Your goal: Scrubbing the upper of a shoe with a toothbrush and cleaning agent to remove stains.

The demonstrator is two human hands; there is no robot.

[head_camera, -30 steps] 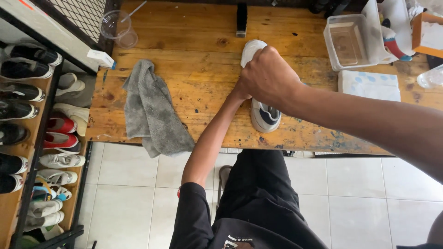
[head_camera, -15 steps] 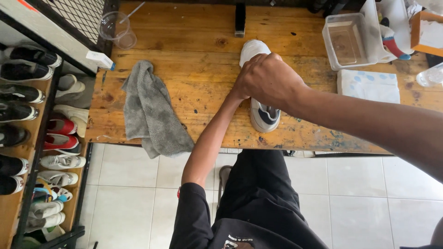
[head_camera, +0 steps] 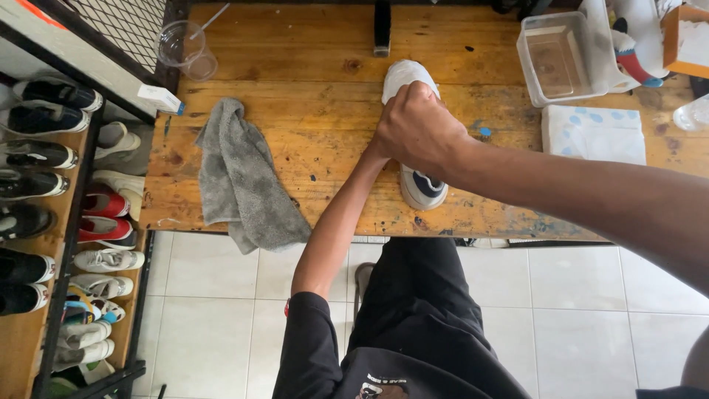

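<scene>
Where tiles spread, scuffed wooden table (head_camera: 295, 89)

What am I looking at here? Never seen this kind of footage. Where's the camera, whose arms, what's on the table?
There is no machine: a person works with bare hands, and the single camera sits on their head, looking straight down. So the arms are the wearer's own. The right hand reaches in from the right and lies over a white sneaker on the wooden table. The left arm comes up from below, but its hand is hidden under the right one, so its grip cannot be told. Also on the table: a crumpled grey towel, a clear plastic cup, a clear plastic tub and a white pack with blue dots. At the left stands a shoe rack full of pairs.
</scene>
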